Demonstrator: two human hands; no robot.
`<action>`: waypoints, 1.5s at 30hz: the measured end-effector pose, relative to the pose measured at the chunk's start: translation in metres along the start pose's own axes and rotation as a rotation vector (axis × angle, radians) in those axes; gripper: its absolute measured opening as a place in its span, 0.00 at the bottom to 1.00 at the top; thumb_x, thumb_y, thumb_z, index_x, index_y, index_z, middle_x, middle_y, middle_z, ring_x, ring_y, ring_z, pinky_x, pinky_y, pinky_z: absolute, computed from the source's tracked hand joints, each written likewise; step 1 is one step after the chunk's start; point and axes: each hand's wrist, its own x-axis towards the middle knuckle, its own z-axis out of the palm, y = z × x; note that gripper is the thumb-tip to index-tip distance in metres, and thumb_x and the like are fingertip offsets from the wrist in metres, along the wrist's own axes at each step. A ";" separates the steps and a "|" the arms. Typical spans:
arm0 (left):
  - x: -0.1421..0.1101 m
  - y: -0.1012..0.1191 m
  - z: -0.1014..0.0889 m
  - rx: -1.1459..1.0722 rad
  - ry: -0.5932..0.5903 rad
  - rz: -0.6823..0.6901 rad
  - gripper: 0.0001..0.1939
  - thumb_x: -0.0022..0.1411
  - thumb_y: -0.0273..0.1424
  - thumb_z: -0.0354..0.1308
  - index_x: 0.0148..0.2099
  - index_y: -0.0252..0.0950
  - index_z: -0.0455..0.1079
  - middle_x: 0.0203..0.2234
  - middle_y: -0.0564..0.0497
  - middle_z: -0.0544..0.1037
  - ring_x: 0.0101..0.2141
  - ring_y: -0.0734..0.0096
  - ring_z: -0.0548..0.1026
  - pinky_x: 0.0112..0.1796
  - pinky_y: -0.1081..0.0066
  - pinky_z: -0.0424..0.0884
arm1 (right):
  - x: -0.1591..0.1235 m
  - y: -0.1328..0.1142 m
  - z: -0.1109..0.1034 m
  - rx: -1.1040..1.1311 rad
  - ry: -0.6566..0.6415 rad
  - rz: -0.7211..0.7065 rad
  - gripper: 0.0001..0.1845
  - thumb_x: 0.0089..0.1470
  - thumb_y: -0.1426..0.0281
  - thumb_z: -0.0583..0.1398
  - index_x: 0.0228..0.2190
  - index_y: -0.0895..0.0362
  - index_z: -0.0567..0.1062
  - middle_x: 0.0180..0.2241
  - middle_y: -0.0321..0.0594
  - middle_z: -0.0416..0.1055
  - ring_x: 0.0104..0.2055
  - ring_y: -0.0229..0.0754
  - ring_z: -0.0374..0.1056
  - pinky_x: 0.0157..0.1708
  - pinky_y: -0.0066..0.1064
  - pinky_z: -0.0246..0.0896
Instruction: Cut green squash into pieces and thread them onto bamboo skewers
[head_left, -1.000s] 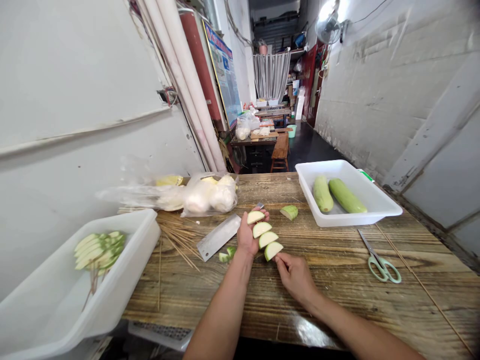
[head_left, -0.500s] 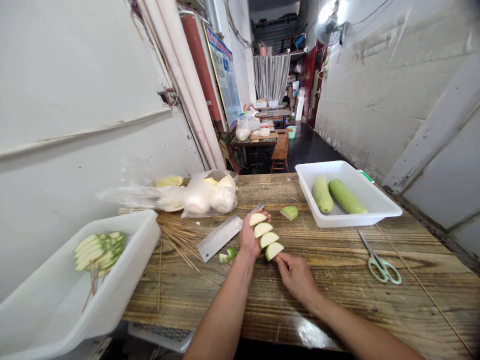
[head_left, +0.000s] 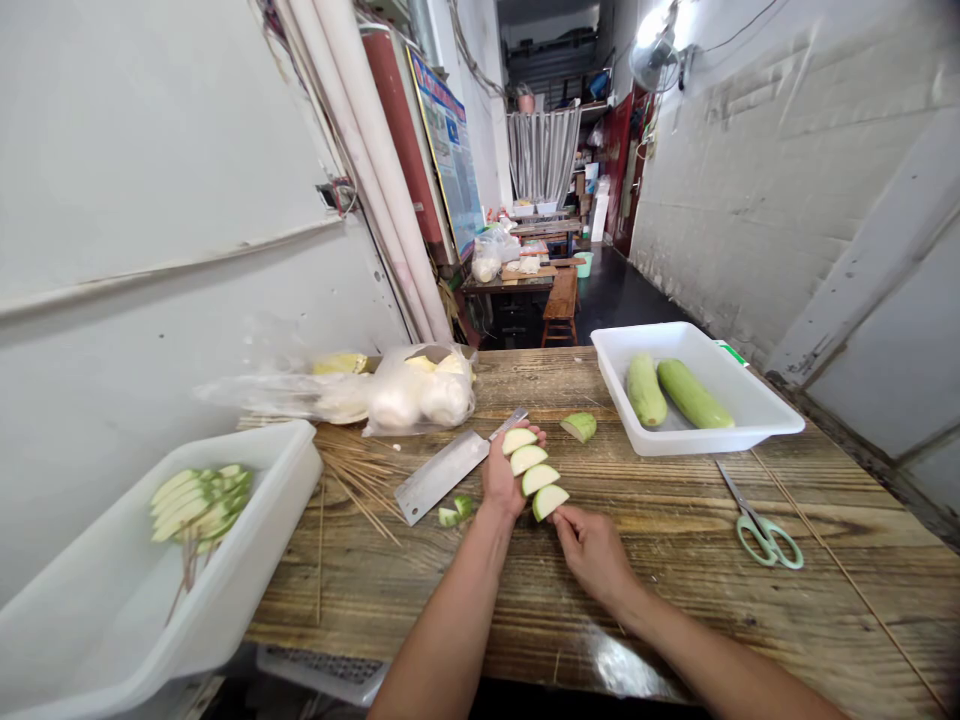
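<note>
Gourd slices (head_left: 541,479) in row, lower centre of frame, along upturned left hand (head_left: 504,472), its grip unclear; right hand's (head_left: 592,552) grip closed on row's lower end. Skewered slices (head_left: 180,505) look done, tub (head_left: 274,535) lower left; whole gourds (head_left: 694,393) remain uncut, right. Worn wooden table (head_left: 675,615); narrow room, curtain (head_left: 541,155) top centre.

Bright, whitish light fills the near room. Glare burns out beside the wall fan (head_left: 654,62) at upper right, and a pale reflection shines on the front of the tabletop (head_left: 420,605). The far end is dim. Central pale slices (head_left: 541,480) look crisp; the left tub (head_left: 71,645) is stretched, its contents seemingly soft.
</note>
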 end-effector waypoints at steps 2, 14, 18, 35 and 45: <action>0.000 0.000 0.000 -0.003 -0.007 -0.003 0.13 0.61 0.32 0.45 0.38 0.32 0.69 0.29 0.46 0.76 0.31 0.69 0.75 0.36 0.67 0.72 | 0.000 0.000 0.000 -0.004 0.001 0.006 0.17 0.55 0.70 0.47 0.20 0.57 0.69 0.17 0.35 0.64 0.20 0.35 0.57 0.22 0.25 0.45; 0.004 -0.001 -0.003 -0.034 -0.019 -0.003 0.14 0.61 0.35 0.46 0.38 0.33 0.69 0.30 0.46 0.76 0.33 0.68 0.75 0.38 0.66 0.71 | 0.003 0.006 0.004 -0.020 0.045 -0.003 0.18 0.56 0.69 0.48 0.21 0.58 0.71 0.18 0.36 0.66 0.20 0.35 0.59 0.23 0.24 0.48; -0.001 0.001 -0.001 -0.078 -0.055 -0.095 0.27 0.59 0.50 0.45 0.41 0.30 0.69 0.38 0.40 0.75 0.41 0.60 0.74 0.41 0.62 0.71 | 0.007 0.008 0.007 -0.011 0.109 -0.043 0.19 0.58 0.67 0.47 0.24 0.58 0.73 0.19 0.37 0.67 0.20 0.35 0.60 0.24 0.24 0.50; -0.017 -0.033 0.002 0.111 -0.133 -0.113 0.12 0.53 0.31 0.61 0.39 0.29 0.69 0.35 0.41 0.77 0.40 0.57 0.75 0.45 0.55 0.69 | 0.017 0.022 0.010 -0.070 0.231 -0.028 0.16 0.57 0.68 0.47 0.28 0.59 0.73 0.22 0.40 0.71 0.23 0.38 0.65 0.26 0.26 0.53; -0.017 -0.040 0.002 0.106 -0.111 -0.103 0.13 0.53 0.32 0.61 0.39 0.30 0.68 0.35 0.41 0.77 0.40 0.56 0.75 0.45 0.54 0.69 | 0.019 0.021 0.006 -0.070 0.206 0.006 0.16 0.56 0.68 0.48 0.26 0.59 0.71 0.20 0.39 0.69 0.22 0.39 0.63 0.25 0.27 0.52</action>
